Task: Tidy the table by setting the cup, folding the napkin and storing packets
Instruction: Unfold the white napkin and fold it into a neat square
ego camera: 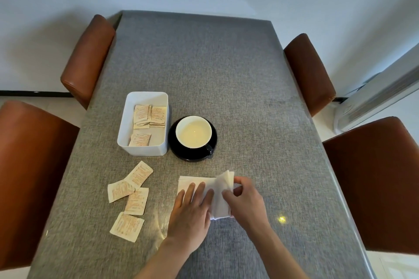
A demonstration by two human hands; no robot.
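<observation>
The cup (193,132) sits on its black saucer (181,154), so that step looks done; the napkin (199,182), thin white soft paper, lies near the table (226,75) edge, mid-fold; the left hand (192,208) presses it flat, fingers spread; the right hand (244,197) pinches its lifted edge. Some packets (147,115) lie in the white box (127,120); four flat square packets (129,199) wait loose on the grey woven cloth.
</observation>
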